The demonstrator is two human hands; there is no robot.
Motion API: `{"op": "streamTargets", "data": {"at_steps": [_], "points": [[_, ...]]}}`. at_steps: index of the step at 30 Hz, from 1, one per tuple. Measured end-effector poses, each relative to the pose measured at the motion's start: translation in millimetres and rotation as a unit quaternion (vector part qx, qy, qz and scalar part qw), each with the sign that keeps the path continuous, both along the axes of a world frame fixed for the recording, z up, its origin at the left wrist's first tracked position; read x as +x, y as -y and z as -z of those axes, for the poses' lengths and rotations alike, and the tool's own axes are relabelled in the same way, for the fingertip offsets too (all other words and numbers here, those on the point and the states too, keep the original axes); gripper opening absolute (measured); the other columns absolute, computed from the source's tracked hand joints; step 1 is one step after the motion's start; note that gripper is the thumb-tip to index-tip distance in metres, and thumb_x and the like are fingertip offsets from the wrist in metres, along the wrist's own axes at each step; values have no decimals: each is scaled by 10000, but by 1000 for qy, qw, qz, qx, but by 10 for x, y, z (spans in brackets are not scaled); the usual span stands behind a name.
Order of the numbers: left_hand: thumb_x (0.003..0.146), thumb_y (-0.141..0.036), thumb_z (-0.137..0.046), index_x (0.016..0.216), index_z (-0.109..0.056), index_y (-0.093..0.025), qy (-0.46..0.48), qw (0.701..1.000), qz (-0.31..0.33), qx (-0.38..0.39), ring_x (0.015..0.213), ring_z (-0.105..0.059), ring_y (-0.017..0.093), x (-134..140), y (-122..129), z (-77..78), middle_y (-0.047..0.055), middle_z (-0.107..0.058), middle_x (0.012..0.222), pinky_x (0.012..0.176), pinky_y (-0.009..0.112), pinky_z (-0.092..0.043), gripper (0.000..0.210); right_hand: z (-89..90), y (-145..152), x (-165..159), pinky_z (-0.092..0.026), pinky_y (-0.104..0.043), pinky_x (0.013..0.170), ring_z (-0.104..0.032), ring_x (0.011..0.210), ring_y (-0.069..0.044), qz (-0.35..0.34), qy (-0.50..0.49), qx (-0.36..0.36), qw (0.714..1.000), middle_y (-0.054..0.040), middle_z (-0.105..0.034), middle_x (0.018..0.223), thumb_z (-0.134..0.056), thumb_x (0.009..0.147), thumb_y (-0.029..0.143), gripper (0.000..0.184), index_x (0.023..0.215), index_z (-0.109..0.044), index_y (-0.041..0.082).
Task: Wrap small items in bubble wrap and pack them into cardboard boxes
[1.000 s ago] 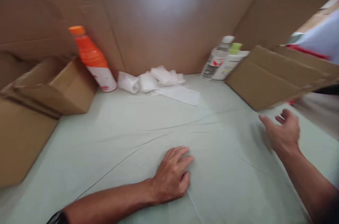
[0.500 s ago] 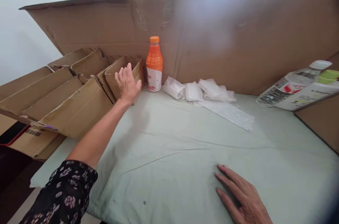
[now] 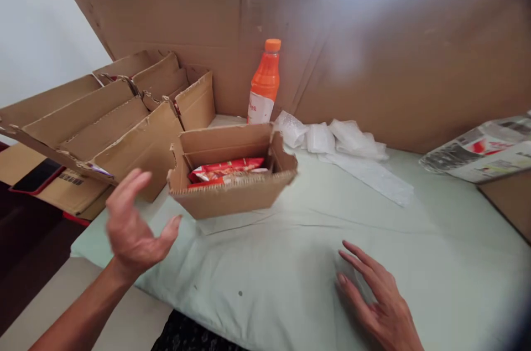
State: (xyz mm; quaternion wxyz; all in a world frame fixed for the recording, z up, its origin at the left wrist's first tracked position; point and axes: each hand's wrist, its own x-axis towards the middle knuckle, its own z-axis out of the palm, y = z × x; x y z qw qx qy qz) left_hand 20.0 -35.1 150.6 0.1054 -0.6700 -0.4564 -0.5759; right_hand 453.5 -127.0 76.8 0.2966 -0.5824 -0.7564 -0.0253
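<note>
An open cardboard box (image 3: 232, 199) sits tilted on the green cloth (image 3: 290, 273), in the middle of the head view. Red snack packets (image 3: 228, 168) lie inside it. Just left of the box is my left hand (image 3: 139, 223), fingers spread, slightly blurred and apart from it. My right hand (image 3: 379, 301) rests low on the cloth at the right, fingers extended and nothing in them. Behind the box stands an orange bottle (image 3: 265, 82) with a white label, its base hidden by the box.
Several open cardboard boxes (image 3: 141, 140) crowd the left side. Bubble wrap pieces (image 3: 352, 140) lie along the tall cardboard wall (image 3: 373, 52). On the right a clear plastic bottle (image 3: 468, 143) leans beside a cardboard edge (image 3: 508, 201).
One box with red packets has come from the left group to the middle of the cloth. My left hand has pulled back toward me, off the boxes. The view has tipped down.
</note>
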Motion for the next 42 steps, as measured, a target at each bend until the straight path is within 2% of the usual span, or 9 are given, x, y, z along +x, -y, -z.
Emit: {"op": "streamTargets", "data": {"at_steps": [4, 7, 10, 14, 19, 26, 34, 38, 42], "points": [[749, -327, -780, 1503, -361, -281, 111, 984, 43, -135, 1323, -560, 319, -148, 210, 333, 117, -526, 1458, 1129, 547, -453, 864, -143, -272, -504, -544, -477, 1026, -581, 1308, -294, -77, -60, -26, 995, -116, -572, 1454, -581, 947, 283, 576, 1497, -412, 314], [714, -484, -791, 1301, -532, -185, 169, 914, 69, -363, 1111, -687, 330, -74, 128, 528, 159, -667, 1241, 951, 496, -584, 707, -131, -517, -856, -560, -509, 1008, -574, 1316, -327, -117, -104, -50, 986, -159, -548, 1470, -615, 922, 350, 706, 1553, -309, 274], [635, -580, -801, 1051, -615, -164, 177, 862, 65, -471, 917, -732, 333, 54, 1, 571, 142, -733, 1015, 808, 480, -623, 617, -91, -711, -1033, -593, -516, 943, -622, 1238, -335, -120, -151, -91, 977, -171, -597, 1396, -620, 909, 373, 691, 1530, -341, 251], [610, -550, -802, 989, -610, -169, 184, 863, 73, -466, 864, -731, 303, 238, -300, 482, 118, -730, 988, 761, 450, -625, 571, -116, -953, -978, -620, -453, 848, -672, 1108, -288, -92, -216, -115, 965, -132, -663, 1278, -560, 929, 295, 558, 1469, -422, 265], [643, -445, -759, 1047, -605, -172, 159, 889, 130, -410, 897, -697, 255, 528, -1113, 395, 78, -699, 1000, 786, 408, -608, 511, -197, -1608, -848, -598, -405, 842, -676, 1062, -252, -52, -271, -108, 955, -128, -665, 1284, -519, 899, 242, 497, 1395, -493, 219], [649, -368, -757, 1049, -578, -183, 189, 918, 111, -330, 957, -651, 242, 898, -2085, 637, 73, -663, 1009, 907, 451, -581, 476, -115, -2641, -818, -539, -407, 997, -629, 1205, -234, -7, -270, -105, 957, -114, -623, 1400, -460, 863, 143, 632, 1492, -414, 180], [702, -224, -666, 1306, -488, -163, 259, 912, 114, -296, 1082, -659, 212, 942, -2065, 1040, 114, -644, 1151, 1036, 402, -526, 633, -11, -2550, -195, -354, -574, 1141, -458, 1389, -325, 49, -115, -59, 990, -135, -521, 1512, -515, 865, 122, 386, 1190, -710, 199], [716, -221, -654, 1320, -473, -156, 261, 914, 106, -291, 1079, -656, 210, 950, -2039, 1043, 126, -628, 1148, 1042, 414, -515, 633, -197, -2755, 51, -368, -599, 1063, -406, 1423, -379, 76, 2, -76, 994, -182, -517, 1510, -506, 832, 21, 359, 1074, -744, 140], [715, -218, -637, 1348, -444, -134, 278, 909, 94, -296, 1064, -659, 218, 965, -2072, 1038, 139, -622, 1132, 1034, 449, -514, 667, -534, -2733, 85, -385, -566, 1079, -491, 1367, -325, 86, -40, -13, 995, -158, -588, 1440, -469, 890, 58, 434, 1281, -630, 159]]}}
